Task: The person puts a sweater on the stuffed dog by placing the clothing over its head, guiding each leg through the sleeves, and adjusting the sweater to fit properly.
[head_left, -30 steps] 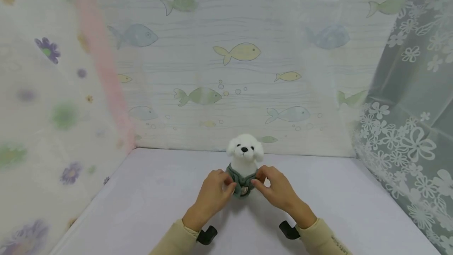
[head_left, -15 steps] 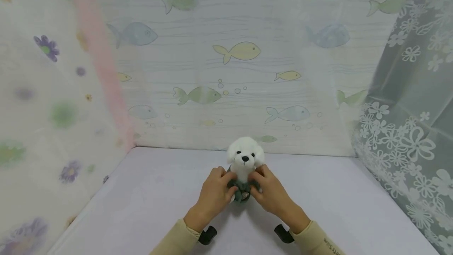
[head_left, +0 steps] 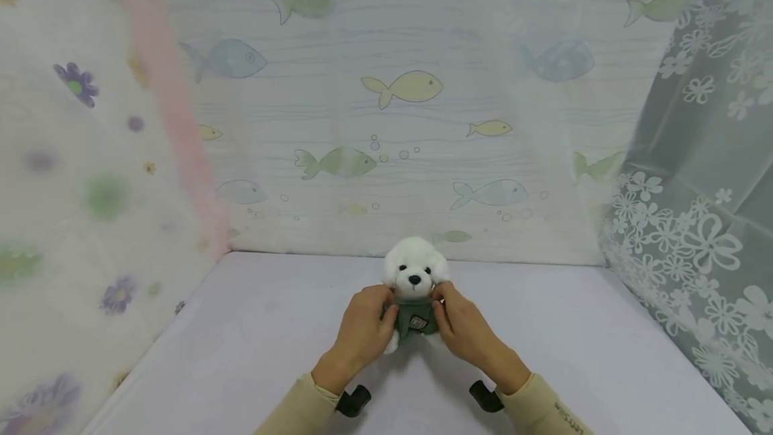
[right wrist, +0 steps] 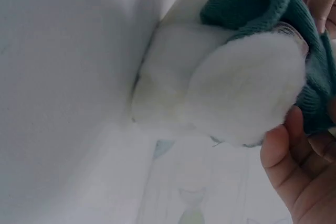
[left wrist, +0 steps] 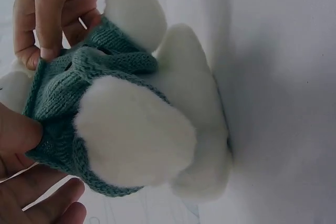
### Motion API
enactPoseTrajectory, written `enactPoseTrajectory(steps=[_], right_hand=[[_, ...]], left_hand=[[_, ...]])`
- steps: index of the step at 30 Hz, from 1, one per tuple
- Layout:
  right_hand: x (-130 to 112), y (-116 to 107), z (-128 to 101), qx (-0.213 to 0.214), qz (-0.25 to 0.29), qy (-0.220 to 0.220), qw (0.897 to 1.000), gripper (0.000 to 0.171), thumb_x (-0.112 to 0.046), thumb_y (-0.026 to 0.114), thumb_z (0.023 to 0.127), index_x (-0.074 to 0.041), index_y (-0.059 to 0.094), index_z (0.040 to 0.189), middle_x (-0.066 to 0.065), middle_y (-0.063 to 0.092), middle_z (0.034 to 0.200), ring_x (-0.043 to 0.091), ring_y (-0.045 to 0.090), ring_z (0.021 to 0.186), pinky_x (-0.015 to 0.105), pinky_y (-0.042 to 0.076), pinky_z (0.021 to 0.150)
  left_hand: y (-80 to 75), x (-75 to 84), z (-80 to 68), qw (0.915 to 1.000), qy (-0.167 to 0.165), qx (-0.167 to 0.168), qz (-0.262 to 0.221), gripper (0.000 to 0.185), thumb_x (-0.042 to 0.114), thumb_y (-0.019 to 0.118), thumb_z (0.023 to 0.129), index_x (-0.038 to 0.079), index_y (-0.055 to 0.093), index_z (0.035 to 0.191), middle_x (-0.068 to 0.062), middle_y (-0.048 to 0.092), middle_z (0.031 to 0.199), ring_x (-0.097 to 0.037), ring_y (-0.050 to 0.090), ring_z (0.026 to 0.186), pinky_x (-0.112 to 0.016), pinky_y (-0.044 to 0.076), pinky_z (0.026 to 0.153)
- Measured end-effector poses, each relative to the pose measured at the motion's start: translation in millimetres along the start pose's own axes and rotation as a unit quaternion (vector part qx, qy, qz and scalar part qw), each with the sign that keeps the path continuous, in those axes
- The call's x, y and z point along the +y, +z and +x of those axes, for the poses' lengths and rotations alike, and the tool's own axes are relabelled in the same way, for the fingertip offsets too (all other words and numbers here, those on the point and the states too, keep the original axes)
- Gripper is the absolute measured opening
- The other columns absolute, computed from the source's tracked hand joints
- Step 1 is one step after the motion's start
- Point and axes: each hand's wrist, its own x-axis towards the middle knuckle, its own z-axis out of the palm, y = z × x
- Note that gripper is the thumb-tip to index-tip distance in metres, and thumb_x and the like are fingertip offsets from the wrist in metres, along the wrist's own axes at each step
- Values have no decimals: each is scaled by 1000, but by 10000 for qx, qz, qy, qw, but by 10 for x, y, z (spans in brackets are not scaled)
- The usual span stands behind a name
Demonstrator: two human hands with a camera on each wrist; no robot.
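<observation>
A white plush dog (head_left: 415, 264) with a black nose sits upright on the white table, facing me. Its torso wears a green knitted garment (head_left: 417, 317), drawn up to just below the chin, with a small patch on the front. My left hand (head_left: 365, 324) pinches the garment's upper edge on the dog's left-of-view side. Opposite it, my right hand (head_left: 468, 324) pinches the same edge near the dog's ear. In the left wrist view, a white foreleg (left wrist: 136, 132) pokes out through the knit. The right wrist view shows another rounded white limb (right wrist: 247, 90) beside the fabric.
A white cloth covers the table (head_left: 290, 314). Behind it hangs a fish-print curtain (head_left: 398, 173), with a flowered curtain (head_left: 109, 193) at the left and grey lace-patterned fabric (head_left: 700, 153) at the right. Black devices (head_left: 353, 400) sit at both wrists.
The garment was bunched low on the dog's chest half a second ago and now lies smoother, raised to the neck. Both hands have shifted slightly with it, and the dog's head sits a little lower.
</observation>
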Motion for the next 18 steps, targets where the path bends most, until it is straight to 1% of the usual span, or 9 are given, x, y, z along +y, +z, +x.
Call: enactPoseTrajectory(steps=[3, 7, 9, 12, 16, 18], right_hand=[[4, 18, 5, 144, -5, 5, 9999, 13, 2, 56, 91, -8, 49, 96, -8, 46, 80, 3, 43, 65, 18, 40, 54], [12, 46, 8, 518, 32, -147, 9985, 17, 4, 62, 86, -8, 53, 93, -3, 49, 85, 4, 45, 67, 18, 42, 55], [18, 52, 8, 713, 165, -239, 9970, 19, 6, 65, 84, -8, 54, 90, -1, 49, 87, 4, 47, 66, 16, 43, 55], [36, 56, 8, 861, 475, -494, 9939, 21, 9, 66, 82, -10, 57, 84, 0, 48, 85, 5, 47, 66, 16, 43, 56], [63, 53, 12, 738, 748, -842, 9909, 20, 9, 67, 82, -11, 65, 84, 0, 47, 83, 7, 45, 67, 16, 41, 58], [72, 52, 10, 669, 789, -904, 9905, 18, 8, 68, 81, -9, 68, 88, 1, 48, 85, 7, 45, 66, 15, 41, 57]], left_hand=[[-8, -8, 2, 9999, -144, -42, -49, 11, 4, 69, 84, 11, 60, 84, 0, 61, 83, -21, 60, 80, -37, 47, 71], [1, -9, 2, 9995, -267, 108, -138, 19, 2, 74, 79, 12, 59, 86, 0, 62, 86, -23, 61, 84, -37, 49, 73], [15, -5, 3, 9994, -194, 251, -113, 24, -1, 76, 76, 12, 57, 85, 0, 61, 87, -21, 60, 84, -35, 49, 72], [39, 0, 0, 9989, 46, 469, -38, 26, -8, 71, 74, 13, 56, 80, 0, 60, 89, -20, 59, 84, -32, 49, 70], [61, -1, -9, 9977, 310, 607, -54, 27, -13, 62, 74, 14, 58, 72, -3, 61, 96, -20, 58, 90, -31, 50, 71], [64, 3, -14, 9978, 339, 565, -84, 26, -12, 62, 76, 13, 62, 74, -4, 61, 99, -20, 58, 92, -31, 50, 73]])
